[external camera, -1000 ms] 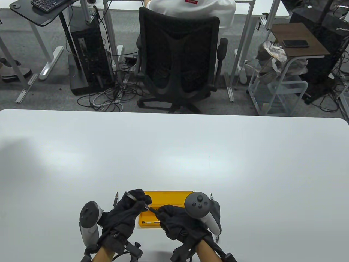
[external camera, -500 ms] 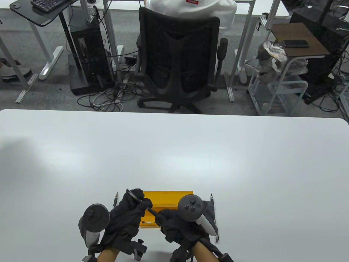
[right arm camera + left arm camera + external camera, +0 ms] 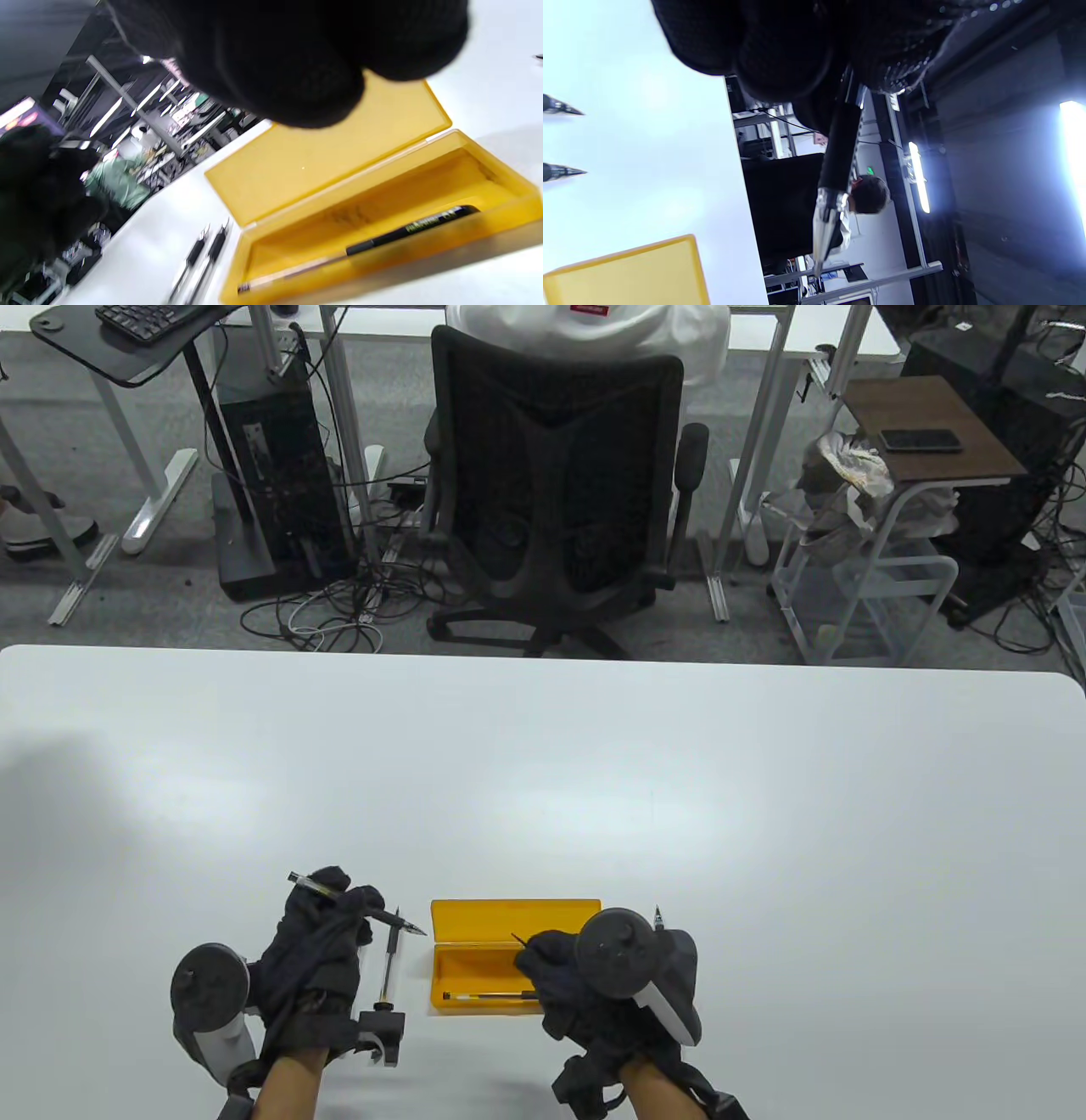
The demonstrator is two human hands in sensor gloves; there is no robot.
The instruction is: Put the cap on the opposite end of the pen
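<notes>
My left hand (image 3: 344, 903) grips a black pen (image 3: 386, 918) by its barrel, left of the yellow case. The pen lies slanted, its bare tip pointing right. In the left wrist view the pen (image 3: 835, 152) shows a black grip and a silver tip. My right hand (image 3: 536, 952) hovers over the right part of the case with its fingers curled. A thin dark sliver, the pen cap (image 3: 517, 938), sticks out of them. The two hands are well apart.
The open yellow case (image 3: 475, 918) holds one pen (image 3: 484, 996) along its near side, seen also as pen (image 3: 407, 231) in case (image 3: 322, 169). Capless pens (image 3: 389, 967) lie left of the case. Another pen (image 3: 657, 913) lies to its right, mostly behind the tracker.
The hands were together on one pen over the case. They have pulled apart: the left hand moved left with the pen, the right stayed over the case with the cap.
</notes>
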